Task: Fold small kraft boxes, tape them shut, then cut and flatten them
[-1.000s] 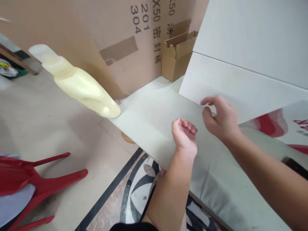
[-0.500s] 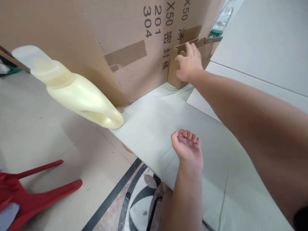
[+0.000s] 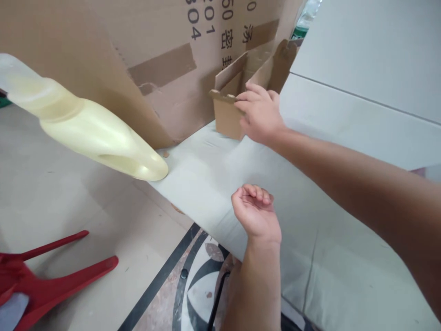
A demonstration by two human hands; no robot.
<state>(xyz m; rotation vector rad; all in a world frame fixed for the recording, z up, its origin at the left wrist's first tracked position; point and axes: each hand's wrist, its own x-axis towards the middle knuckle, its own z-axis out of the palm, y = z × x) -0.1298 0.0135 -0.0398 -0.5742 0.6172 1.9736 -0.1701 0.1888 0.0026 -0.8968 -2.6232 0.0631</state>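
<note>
My right hand [image 3: 260,112] has its fingers over the near rim of a small open-topped cardboard box [image 3: 227,117]. The box stands on the pale green-white tabletop [image 3: 206,156], beside a large printed carton. Its flaps are partly raised, and its inside is only partly visible. Below it, my left hand [image 3: 257,211] hovers palm up over the tabletop, its fingers loosely curled and nothing in them. At the table's left edge is a pale yellow plastic bottle [image 3: 103,133] with a translucent top.
The large carton [image 3: 155,105] forms a wall at the back. A white surface [image 3: 361,69] lies at the right, with a clear bottle [image 3: 303,23] behind it. Red stool legs [image 3: 69,280] show at lower left, on a tiled floor [image 3: 148,262].
My right hand has come nearer and slightly left, and the small cardboard box has moved with it, away from the corner. My left hand stays loosely curled. The view has shifted a little.
</note>
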